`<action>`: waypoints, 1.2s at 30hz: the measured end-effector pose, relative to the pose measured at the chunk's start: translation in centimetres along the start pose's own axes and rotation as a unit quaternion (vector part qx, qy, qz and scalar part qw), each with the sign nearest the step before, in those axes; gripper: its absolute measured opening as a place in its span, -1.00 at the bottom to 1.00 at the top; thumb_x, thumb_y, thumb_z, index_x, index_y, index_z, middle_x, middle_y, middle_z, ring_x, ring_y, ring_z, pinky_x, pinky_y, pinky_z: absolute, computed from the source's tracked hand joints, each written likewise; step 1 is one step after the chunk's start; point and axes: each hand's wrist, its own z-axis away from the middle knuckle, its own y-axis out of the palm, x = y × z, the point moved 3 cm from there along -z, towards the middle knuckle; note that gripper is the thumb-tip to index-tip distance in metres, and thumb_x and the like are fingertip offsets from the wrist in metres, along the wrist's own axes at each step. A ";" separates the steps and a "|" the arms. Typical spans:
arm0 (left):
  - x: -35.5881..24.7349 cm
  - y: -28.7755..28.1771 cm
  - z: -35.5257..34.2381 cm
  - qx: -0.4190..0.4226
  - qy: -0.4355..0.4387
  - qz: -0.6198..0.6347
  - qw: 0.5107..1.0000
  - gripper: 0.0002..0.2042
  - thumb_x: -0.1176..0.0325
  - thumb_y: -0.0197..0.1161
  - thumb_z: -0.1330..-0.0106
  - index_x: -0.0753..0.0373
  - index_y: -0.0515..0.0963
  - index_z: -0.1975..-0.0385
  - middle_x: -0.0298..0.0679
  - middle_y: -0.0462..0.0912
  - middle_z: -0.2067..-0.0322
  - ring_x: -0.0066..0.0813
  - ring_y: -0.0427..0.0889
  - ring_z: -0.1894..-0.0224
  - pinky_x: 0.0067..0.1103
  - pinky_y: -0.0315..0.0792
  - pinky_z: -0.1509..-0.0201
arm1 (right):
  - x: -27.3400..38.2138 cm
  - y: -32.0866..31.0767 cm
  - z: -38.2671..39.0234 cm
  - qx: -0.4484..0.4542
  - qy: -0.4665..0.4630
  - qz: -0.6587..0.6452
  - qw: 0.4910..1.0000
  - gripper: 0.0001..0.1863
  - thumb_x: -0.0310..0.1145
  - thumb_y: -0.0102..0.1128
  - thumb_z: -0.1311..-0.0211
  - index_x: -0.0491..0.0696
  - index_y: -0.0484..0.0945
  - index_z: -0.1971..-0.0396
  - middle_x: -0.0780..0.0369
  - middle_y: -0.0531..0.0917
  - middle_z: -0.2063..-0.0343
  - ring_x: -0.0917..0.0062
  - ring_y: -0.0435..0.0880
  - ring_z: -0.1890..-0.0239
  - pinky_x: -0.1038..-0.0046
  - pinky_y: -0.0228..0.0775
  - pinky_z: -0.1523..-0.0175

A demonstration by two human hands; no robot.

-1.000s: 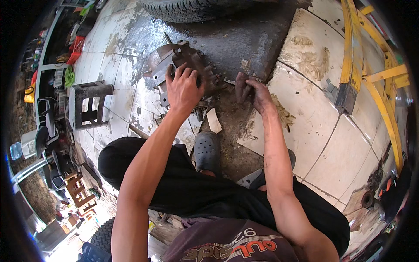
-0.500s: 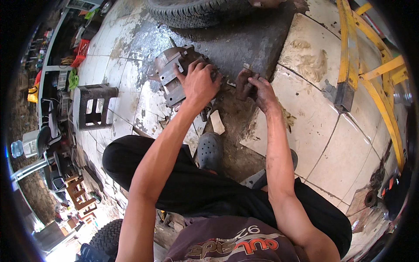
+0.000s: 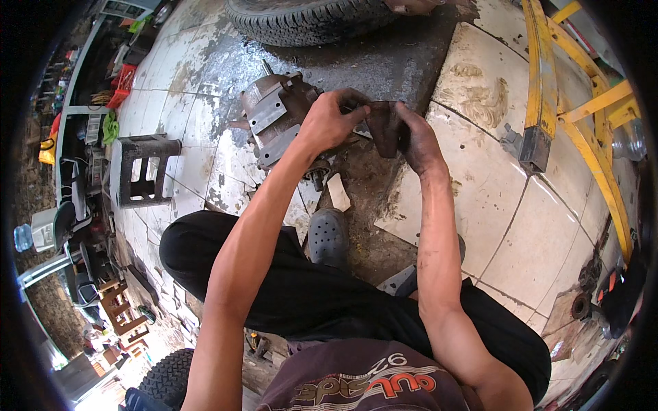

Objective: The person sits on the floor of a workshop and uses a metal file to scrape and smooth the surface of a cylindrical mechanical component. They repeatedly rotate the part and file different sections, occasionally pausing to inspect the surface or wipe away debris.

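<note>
A dark brown, flat, cloth-like piece (image 3: 382, 131) hangs between my hands, its lower end tapering to a point. I cannot tell whether it is rag or abrasive sheet. My left hand (image 3: 331, 120) pinches its upper left edge between thumb and fingers. On the other side, my right hand (image 3: 420, 142), blackened with grease, grips its right edge. Just left of my left hand, a greasy metal gearbox-like housing (image 3: 269, 113) lies on the floor. It has flat machined faces, a thin shaft pointing away from me and a stubby splined end near me.
A large tyre (image 3: 308, 27) lies at the far side. A yellow steel stand (image 3: 538, 89) rises at the right. To the left is a dark plastic stool (image 3: 144, 171). A pale tile shard (image 3: 338, 192) lies by my grey clog (image 3: 328, 236) on the stained, broken tiles (image 3: 480, 205).
My left hand has left the housing and moved right to take the brown piece's edge. The piece, bunched in my right hand before, now hangs spread between both hands.
</note>
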 end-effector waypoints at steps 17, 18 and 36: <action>1.0 0.2 0.7 0.021 0.050 -0.063 0.997 -0.74 0.34 0.37 -0.21 0.28 0.67 0.13 -0.05 0.74 0.21 -0.18 0.72 0.14 -0.37 0.53 0.01 | -4.5 -0.7 -0.3 0.110 0.080 -0.057 0.989 -0.63 -0.35 0.22 -0.33 -0.17 0.56 -0.08 0.19 0.67 0.03 0.47 0.67 0.04 0.43 0.53 -0.10; 1.0 0.3 0.7 0.021 0.053 -0.076 0.996 -0.74 0.34 0.36 -0.21 0.26 0.67 0.12 -0.05 0.73 0.21 -0.16 0.72 0.13 -0.36 0.53 0.00 | -4.5 -0.7 -0.4 0.104 0.075 -0.043 0.991 -0.65 -0.36 0.24 -0.33 -0.17 0.58 -0.06 0.21 0.69 0.05 0.48 0.68 0.07 0.43 0.54 -0.07; 11.0 -4.2 2.3 -0.317 -0.078 -0.308 0.894 -0.35 -0.16 0.27 -0.26 0.01 0.39 -0.30 -0.03 0.26 -0.39 -0.02 0.13 -0.47 -0.01 -0.13 -0.49 | -11.5 -1.8 -2.3 -0.092 0.119 0.084 0.985 -0.78 -0.34 0.28 -0.33 -0.20 0.63 0.18 0.23 0.67 0.42 0.56 0.59 0.55 0.50 0.40 0.52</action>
